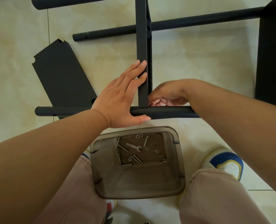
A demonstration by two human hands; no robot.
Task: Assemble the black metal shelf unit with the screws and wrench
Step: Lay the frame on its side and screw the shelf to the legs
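Note:
A black shelf panel (142,46) stands on edge, its near end meeting a black pole (169,112) that lies across the floor. My left hand (117,97) lies flat against the panel's left face with straight fingers. Its thumb presses on the pole beside a small silver screw head (144,115). My right hand (169,94) reaches in on the panel's right side at the joint with its fingers curled. What they hold is hidden. A wrench (134,147), several screws (136,159) and nuts (157,151) lie in a brown plastic bin (179,159).
A loose black panel (61,73) lies flat at the left. A second pole (109,32) crosses the standing panel farther off, and a third pole (61,2) lies at the top. Another black panel (273,54) stands at the right. My knees and shoes (226,162) flank the bin.

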